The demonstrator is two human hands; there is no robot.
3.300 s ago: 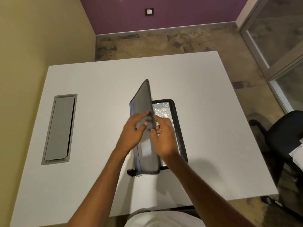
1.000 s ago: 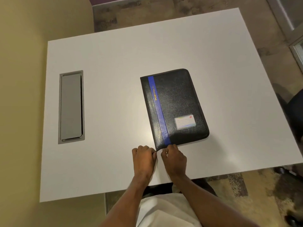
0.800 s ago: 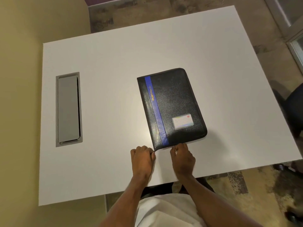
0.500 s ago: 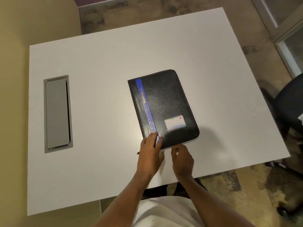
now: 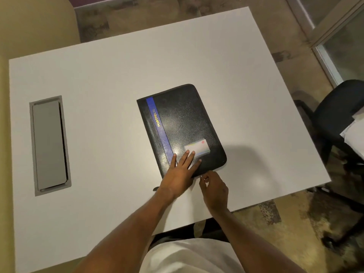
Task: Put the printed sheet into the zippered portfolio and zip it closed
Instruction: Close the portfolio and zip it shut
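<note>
The black zippered portfolio (image 5: 183,123), with a blue stripe and a small card label, lies closed and flat in the middle of the white table (image 5: 118,71). My left hand (image 5: 180,174) rests flat on its near left corner, fingers spread. My right hand (image 5: 214,190) is at the portfolio's near edge, thumb and fingers pinched together at the zipper line. The zipper pull itself is hidden by the fingertips. A small dark tab (image 5: 155,189) sticks out beside my left wrist. The printed sheet is not visible.
A grey cable hatch (image 5: 49,144) is set into the table at the left. A black office chair (image 5: 342,115) with white papers (image 5: 356,138) on it stands off the table's right side. The table's near edge runs just under my forearms.
The portfolio's cover, raised 3.3 s ago, now lies closed. My left hand went from a fist beside the near corner to flat on the cover. My right hand slid right along the near edge.
</note>
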